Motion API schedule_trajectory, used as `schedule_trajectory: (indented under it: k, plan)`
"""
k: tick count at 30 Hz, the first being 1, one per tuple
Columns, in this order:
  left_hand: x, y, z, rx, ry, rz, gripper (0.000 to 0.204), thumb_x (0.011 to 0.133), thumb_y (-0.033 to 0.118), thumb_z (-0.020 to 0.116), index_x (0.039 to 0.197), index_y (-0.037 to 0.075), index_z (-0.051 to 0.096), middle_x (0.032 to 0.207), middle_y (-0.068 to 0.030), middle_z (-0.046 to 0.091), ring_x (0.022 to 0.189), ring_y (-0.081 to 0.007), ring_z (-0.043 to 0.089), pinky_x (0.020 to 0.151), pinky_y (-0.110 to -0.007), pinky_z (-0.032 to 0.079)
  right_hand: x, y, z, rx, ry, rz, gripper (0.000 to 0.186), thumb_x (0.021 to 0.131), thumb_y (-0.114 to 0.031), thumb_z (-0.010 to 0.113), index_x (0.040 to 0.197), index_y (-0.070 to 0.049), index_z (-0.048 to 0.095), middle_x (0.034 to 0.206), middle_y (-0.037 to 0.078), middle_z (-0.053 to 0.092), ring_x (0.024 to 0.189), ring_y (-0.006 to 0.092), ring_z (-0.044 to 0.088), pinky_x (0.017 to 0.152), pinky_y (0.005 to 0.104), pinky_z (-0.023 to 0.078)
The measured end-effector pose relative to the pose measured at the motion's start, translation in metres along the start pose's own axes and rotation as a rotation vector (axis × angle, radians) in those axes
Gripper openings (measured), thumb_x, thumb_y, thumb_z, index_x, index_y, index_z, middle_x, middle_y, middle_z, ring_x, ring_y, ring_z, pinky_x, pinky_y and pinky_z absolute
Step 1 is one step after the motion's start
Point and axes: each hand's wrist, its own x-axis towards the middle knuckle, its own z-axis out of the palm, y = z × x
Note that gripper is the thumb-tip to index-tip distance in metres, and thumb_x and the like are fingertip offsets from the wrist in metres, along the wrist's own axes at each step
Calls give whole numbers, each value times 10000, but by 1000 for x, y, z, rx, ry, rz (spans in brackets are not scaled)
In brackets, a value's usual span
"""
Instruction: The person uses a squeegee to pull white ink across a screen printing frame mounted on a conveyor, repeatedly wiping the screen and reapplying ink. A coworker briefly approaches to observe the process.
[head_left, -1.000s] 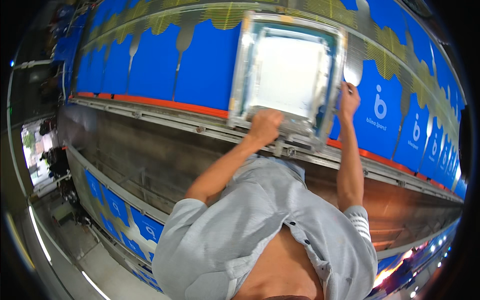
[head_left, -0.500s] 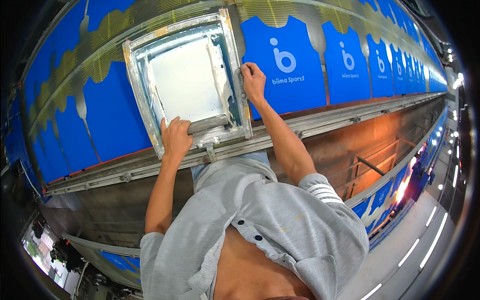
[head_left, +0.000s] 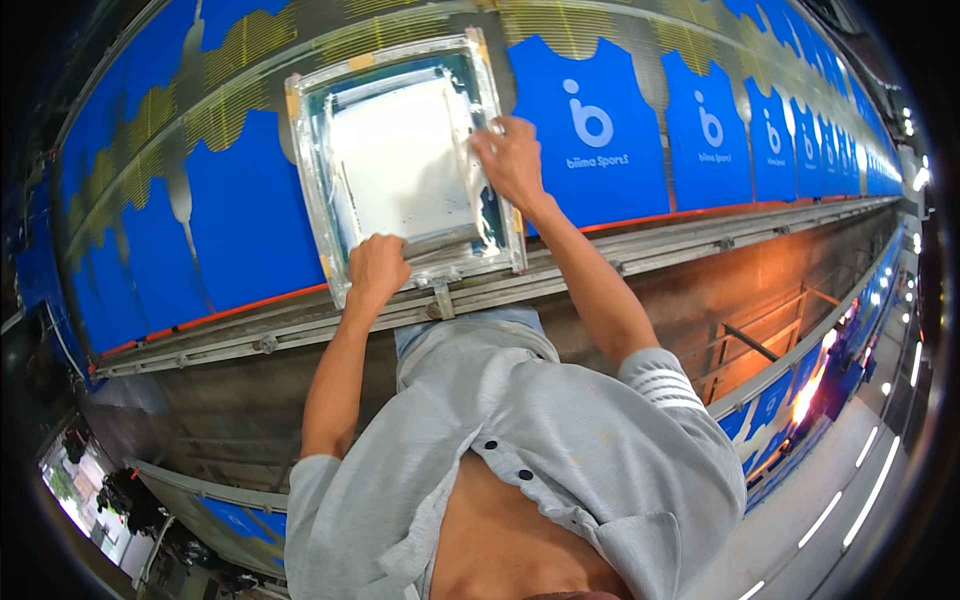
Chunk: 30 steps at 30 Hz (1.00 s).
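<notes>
A screen-printing frame (head_left: 508,170) with worn, taped edges lies over a blue vest-shaped fabric piece on the long printing table. White ink (head_left: 395,140) covers the middle of its mesh, with thick smears down the right side. Along the near side of the mesh rests a squeegee (head_left: 445,242). My left hand (head_left: 378,268) is closed around the squeegee's left end, by the frame's near left corner. My right hand (head_left: 512,160) hovers over the frame's right side, its fingers bent toward the inked area and blurred by motion.
Blue vest pieces (head_left: 625,100) with a pale printed logo run off to the right; plain blue pieces (head_left: 245,220) lie left. A metal rail (head_left: 680,238) borders the table's near edge. Behind me to the right, an orange glow lights a metal framework (head_left: 760,340) beside another table.
My right hand has left the frame's right edge and moved inward over the frame. My left hand stays at the squeegee. The whole view has shifted slightly.
</notes>
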Motion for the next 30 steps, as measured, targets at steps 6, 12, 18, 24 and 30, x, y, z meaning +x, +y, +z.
schedule_trajectory:
  k: [6,12,18,24,30]
  plan:
    - [116,-19,-60,37,123,87,172,702,63,618,815,48,746,836,-254,695,816,-429,689,744,-524,553,61,-64,19,-320,-561,-164,180,782,-136,607,889,-135,752,900,120,740,878,311,722,824,436,553]
    - [243,-69,-129,186,62,1,311,715,186,654,994,161,790,922,-200,726,891,-400,695,807,-486,559,200,-39,40,-384,-434,-304,174,748,-138,613,854,-86,741,817,158,720,814,349,710,819,486,530]
    - [217,-71,-104,99,138,27,344,718,127,610,1009,156,791,979,-161,738,852,-378,706,789,-468,567,164,-39,48,-252,-277,-398,109,743,-72,621,807,-71,710,841,140,707,825,324,687,997,488,453]
    - [114,-52,-47,-28,225,70,357,716,34,578,991,126,786,1002,-96,748,860,-328,718,726,-448,579,50,-57,32,-228,-251,-404,83,771,-30,590,778,-74,660,806,84,620,867,265,650,1074,510,410]
    - [-3,-27,17,-135,360,120,280,676,22,612,915,58,753,907,-116,734,816,-325,704,702,-451,567,-73,-73,12,-161,-320,-375,61,746,-29,591,773,-59,635,790,86,575,850,266,614,1087,534,398]
